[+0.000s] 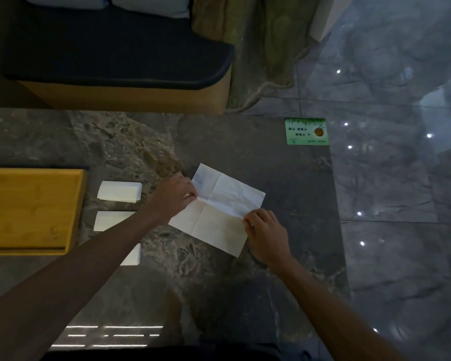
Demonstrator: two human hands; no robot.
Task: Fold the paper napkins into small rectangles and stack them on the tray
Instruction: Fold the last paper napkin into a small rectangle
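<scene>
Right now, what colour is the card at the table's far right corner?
Green, with a small orange picture; the card shows best in the head view.

Napkin [219, 207]: white, crease grid. Tray [31, 209]: yellow wood. Table [284, 178]: grey-brown marble veining. Card [306, 131]: green. Seat cushion [115, 56]: dk navy.

napkin [219, 212]: creased matt paper | tray [29, 209]: smooth wood | table [284, 178]: glossy marble-look stone
</scene>
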